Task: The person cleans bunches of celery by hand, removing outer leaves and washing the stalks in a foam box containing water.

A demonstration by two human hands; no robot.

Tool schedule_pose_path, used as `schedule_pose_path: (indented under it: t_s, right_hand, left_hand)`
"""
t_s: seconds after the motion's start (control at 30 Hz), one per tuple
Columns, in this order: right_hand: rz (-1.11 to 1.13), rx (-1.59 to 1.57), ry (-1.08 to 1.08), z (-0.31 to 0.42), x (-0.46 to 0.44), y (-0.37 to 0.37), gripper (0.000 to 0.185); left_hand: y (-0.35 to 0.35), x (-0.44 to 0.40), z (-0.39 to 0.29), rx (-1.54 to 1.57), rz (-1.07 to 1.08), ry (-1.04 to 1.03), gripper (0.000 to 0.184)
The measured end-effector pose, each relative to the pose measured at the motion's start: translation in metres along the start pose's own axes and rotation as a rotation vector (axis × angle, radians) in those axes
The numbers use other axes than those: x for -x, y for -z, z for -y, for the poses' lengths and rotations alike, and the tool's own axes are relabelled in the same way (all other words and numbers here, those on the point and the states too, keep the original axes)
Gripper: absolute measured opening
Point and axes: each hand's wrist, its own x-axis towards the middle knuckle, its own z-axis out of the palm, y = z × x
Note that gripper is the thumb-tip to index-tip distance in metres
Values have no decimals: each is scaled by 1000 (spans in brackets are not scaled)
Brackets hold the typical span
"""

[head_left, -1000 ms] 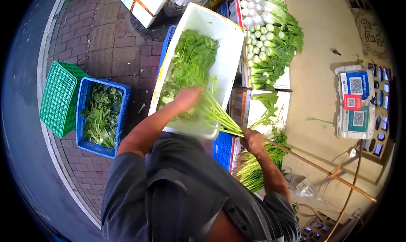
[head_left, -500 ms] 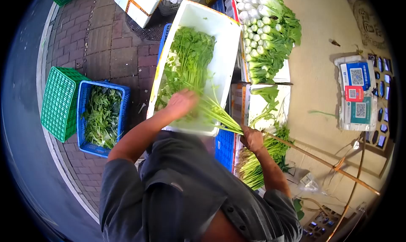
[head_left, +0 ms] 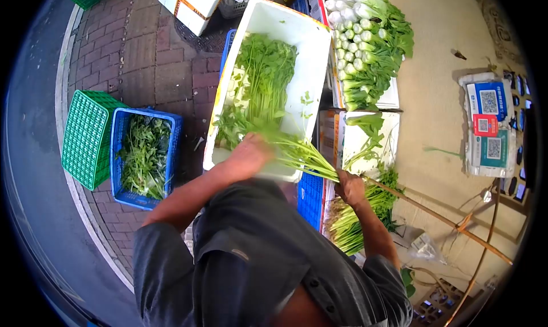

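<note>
My right hand (head_left: 350, 188) is closed around the stalk ends of a bunch of thin-stemmed celery (head_left: 311, 159), held slanting over the near end of a white foam box (head_left: 305, 98). At the leafy end of that bunch is my left hand (head_left: 251, 154), its fingers smeared by motion, so whether they grip leaves is unclear. More leafy celery (head_left: 265, 78) lies inside the box, stalks lengthwise, beside some pale pieces along the left wall. Just below my right hand, another pile of celery (head_left: 354, 227) rests with its root ends toward me.
On the left stand a blue crate (head_left: 177, 150) of loose greens and an upturned green crate (head_left: 85, 138). White-stemmed bok choy (head_left: 365, 53) is stacked at the upper right. A thin stick (head_left: 439, 215) crosses the right side, near a wall with QR-code signs (head_left: 490, 124).
My left hand has shifted slightly right and downward near the leafy end of the bunch. The right hand still grips the stalks. The whole view has shifted slightly.
</note>
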Motion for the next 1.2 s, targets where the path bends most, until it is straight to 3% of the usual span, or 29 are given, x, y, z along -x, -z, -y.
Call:
schedule_pose_path:
  t_s: [0.13, 0.17, 0.27, 0.47, 0.57, 0.77, 0.87, 0.93, 1.07, 1.2]
  right_hand:
    - [-34, 3, -16, -10, 13, 2, 47]
    - [-48, -14, -24, -10, 15, 4, 49]
    - [-74, 0, -51, -12, 21, 6, 49]
    - [-114, 27, -63, -13, 25, -2, 48]
    - [-96, 25, -44, -8, 23, 0, 47]
    - [-68, -9, -62, -7, 25, 0, 48]
    - [-46, 11, -73, -10, 29, 11, 49]
    - [-37, 25, -75, -11, 34, 16, 49]
    - [-81, 14, -63, -7, 33, 25, 51]
    - [-135, 36, -14, 4, 30, 33, 45]
  left_hand:
    - [-20, -1, -6, 82, -40, -56, 17]
    - [-3, -7, -15, 140, 108, -5, 22]
    - [-13, -4, -14, 194, 77, -10, 27]
    - [11, -13, -20, 333, 262, 118, 29]
    - [-6, -4, -13, 273, 118, 78, 31]
    - [-5, -9, 7, 182, 94, 124, 32]
    - [31, -11, 26, 530, -46, 493, 26]
    - [65, -30, 31, 714, -29, 736, 21]
    - [123, -68, 44, 820, -444, 602, 20]
    - [106, -110, 37, 553, -170, 390, 24]
